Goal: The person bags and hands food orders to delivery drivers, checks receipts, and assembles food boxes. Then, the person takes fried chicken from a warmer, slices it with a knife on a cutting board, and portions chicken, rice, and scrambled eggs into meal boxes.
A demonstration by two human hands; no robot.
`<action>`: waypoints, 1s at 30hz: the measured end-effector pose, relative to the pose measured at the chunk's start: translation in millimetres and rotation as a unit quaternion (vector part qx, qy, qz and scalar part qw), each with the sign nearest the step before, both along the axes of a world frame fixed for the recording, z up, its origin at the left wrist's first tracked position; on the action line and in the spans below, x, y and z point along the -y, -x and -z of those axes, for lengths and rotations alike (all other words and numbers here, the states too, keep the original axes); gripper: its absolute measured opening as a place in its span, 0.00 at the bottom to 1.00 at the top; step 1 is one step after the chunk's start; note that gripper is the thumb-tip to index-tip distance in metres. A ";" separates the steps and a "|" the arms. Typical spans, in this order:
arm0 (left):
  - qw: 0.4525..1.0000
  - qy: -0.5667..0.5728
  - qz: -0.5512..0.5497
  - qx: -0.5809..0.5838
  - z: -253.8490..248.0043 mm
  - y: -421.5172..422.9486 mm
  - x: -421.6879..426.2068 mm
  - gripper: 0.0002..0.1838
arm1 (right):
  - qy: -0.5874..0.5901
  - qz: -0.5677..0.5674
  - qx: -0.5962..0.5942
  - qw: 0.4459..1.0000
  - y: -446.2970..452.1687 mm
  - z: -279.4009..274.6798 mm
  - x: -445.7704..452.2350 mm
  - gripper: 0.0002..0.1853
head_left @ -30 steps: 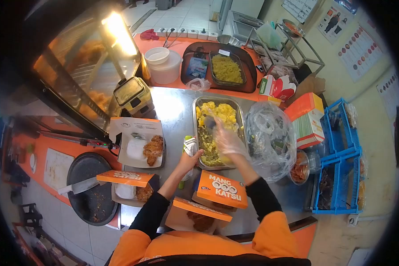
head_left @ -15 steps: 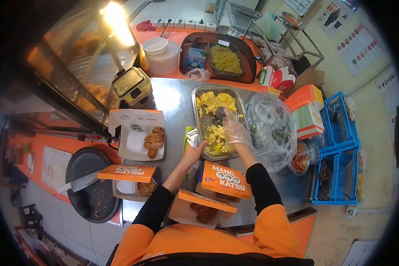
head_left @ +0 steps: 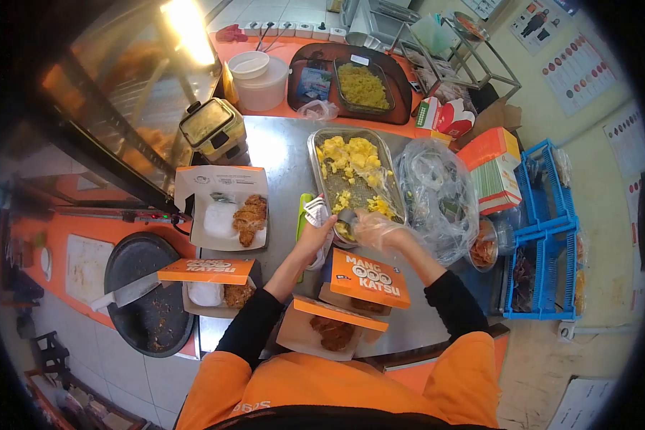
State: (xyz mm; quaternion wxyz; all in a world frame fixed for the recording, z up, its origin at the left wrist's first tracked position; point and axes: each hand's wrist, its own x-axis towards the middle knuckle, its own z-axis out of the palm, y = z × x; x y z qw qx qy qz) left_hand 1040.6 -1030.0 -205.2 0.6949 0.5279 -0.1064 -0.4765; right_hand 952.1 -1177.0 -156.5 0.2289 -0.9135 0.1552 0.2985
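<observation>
A metal tray [head_left: 313, 168] of yellow scrambled egg [head_left: 351, 154] lies in front of me, with bare patches between the egg pieces. At its near left corner, my left hand [head_left: 314, 238] is closed on the rim, thumb over the edge. A white striped cloth or wrapper [head_left: 317, 210] shows beside that hand. My right hand [head_left: 376, 231], in a clear plastic glove, grips a small grey metal scoop [head_left: 346, 216] at the tray's near end. Just below stand two orange-lidded boxes, one marked Mang Katsu [head_left: 369, 279], the other holding fried meat [head_left: 331, 333].
To the left are an open box with rice and fried chicken [head_left: 249, 222], another box [head_left: 206, 271], and a knife [head_left: 132, 292] on a black round board [head_left: 147, 326]. A plastic bag [head_left: 437, 201] and blue baskets [head_left: 545, 233] stand right. A lit glass warmer [head_left: 132, 100] is upper left.
My right hand has drawn the scoop toward me, from the tray's middle to its near end. Egg in the near half has shifted, baring more of the tray bottom. The left hand stays at the rim.
</observation>
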 end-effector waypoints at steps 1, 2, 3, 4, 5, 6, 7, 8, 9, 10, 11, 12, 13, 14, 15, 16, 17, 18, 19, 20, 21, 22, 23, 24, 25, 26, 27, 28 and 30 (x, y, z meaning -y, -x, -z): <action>1.000 0.001 -0.001 -0.008 -1.9 0.3 1.0 0.31 | 0.028 0.058 0.011 0.998 -7.8 -36.1 -21.7 0.28; 1.000 0.003 0.000 -0.009 1.9 0.8 1.8 0.31 | 0.056 0.115 0.021 0.992 -10.7 -55.6 -33.8 0.29; 1.000 0.022 -0.005 -0.001 9.3 0.3 2.7 0.31 | 0.057 0.116 0.022 0.991 -8.2 -46.8 -31.8 0.29; 0.999 0.041 -0.012 0.007 10.0 -0.7 2.7 0.31 | 0.073 0.111 0.021 0.991 -6.2 -32.3 -28.6 0.31; 0.999 0.042 -0.012 0.009 10.9 -1.0 2.5 0.31 | 0.089 0.105 0.021 0.990 -4.1 -20.4 -23.4 0.32; 1.000 0.013 -0.004 0.024 7.9 -1.1 1.3 0.31 | 0.089 0.104 0.022 0.990 -5.1 -21.4 -17.7 0.32; 0.999 -0.016 0.003 0.038 5.0 -1.1 0.4 0.32 | 0.093 0.102 0.026 0.990 -7.8 -23.8 -8.6 0.34; 0.999 -0.016 0.001 0.038 2.3 -1.0 0.0 0.32 | 0.097 0.101 0.028 0.990 -10.3 -25.4 0.0 0.37; 0.999 -0.009 0.000 0.040 1.0 -0.4 -0.3 0.32 | 0.097 0.099 0.028 0.990 -12.6 -21.2 9.1 0.37; 0.999 -0.003 -0.001 0.043 0.9 0.2 -0.4 0.32 | 0.110 0.168 0.083 0.976 -15.4 -10.2 19.5 0.36; 0.999 -0.004 -0.002 0.043 0.9 0.2 -0.9 0.32 | 0.122 0.236 0.137 0.954 -17.3 3.1 26.2 0.35; 1.000 -0.014 0.006 0.027 1.3 -0.4 -1.2 0.32 | 0.145 0.237 0.197 0.940 -21.3 9.3 23.2 0.29; 1.000 -0.022 0.014 0.011 1.2 -1.2 -0.2 0.32 | 0.145 0.236 0.197 0.940 -22.5 12.3 24.6 0.29; 1.000 -0.023 0.014 0.011 1.5 -1.2 0.7 0.32 | 0.115 0.202 0.159 0.959 -23.5 15.6 25.7 0.28; 1.000 -0.013 0.004 0.026 1.4 -1.1 1.1 0.31 | 0.085 0.167 0.119 0.975 -24.9 14.6 24.5 0.27; 0.999 -0.003 -0.007 0.040 1.9 -0.7 0.9 0.31 | 0.099 0.093 0.120 0.983 -22.5 15.3 19.5 0.27; 0.999 -0.006 -0.007 0.037 2.8 -0.5 0.3 0.31 | 0.096 0.093 0.117 0.984 -18.1 14.9 17.2 0.27; 0.999 -0.005 -0.008 0.032 0.8 -0.9 0.0 0.31 | 0.076 0.059 0.069 0.993 -15.5 -1.6 8.7 0.27; 1.000 -0.003 -0.009 0.028 0.6 -1.1 0.6 0.31 | 0.055 0.024 0.023 0.998 -12.9 -10.2 3.6 0.27; 1.000 -0.005 -0.009 0.026 1.6 -0.1 1.6 0.31 | 0.056 -0.020 0.024 0.998 -5.7 -6.3 6.8 0.29; 0.999 0.001 -0.014 0.030 3.8 1.1 2.7 0.31 | 0.055 -0.020 0.022 0.998 -4.0 -8.2 7.1 0.29; 0.999 0.006 -0.020 0.035 5.7 1.9 3.6 0.31 | 0.044 -0.026 0.014 0.999 -3.2 -11.6 6.8 0.28; 0.999 0.004 -0.020 0.035 7.4 3.1 4.5 0.31 | 0.033 -0.033 0.007 0.999 -2.4 -13.2 6.4 0.27; 0.999 0.008 -0.023 0.025 7.7 4.4 5.8 0.31 | 0.032 -0.034 0.007 0.999 -0.3 -9.3 8.2 0.27; 0.999 0.011 -0.026 0.018 7.7 5.2 6.1 0.30 | 0.050 -0.050 0.046 0.996 2.9 -2.0 11.4 0.30; 0.999 0.003 -0.027 0.042 7.2 5.5 5.6 0.30 | 0.069 -0.067 0.085 0.992 5.3 2.7 13.8 0.32; 0.999 0.002 -0.031 0.044 9.8 5.6 7.3 0.30 | 0.068 -0.070 0.088 0.991 7.8 3.9 13.7 0.32; 0.998 0.018 -0.038 0.055 12.2 5.4 9.6 0.30 | 0.085 -0.077 0.113 0.987 11.1 5.0 12.4 0.32; 0.997 -0.001 -0.014 0.082 14.9 1.9 8.0 0.31 | 0.100 -0.091 0.142 0.980 13.2 2.9 13.4 0.33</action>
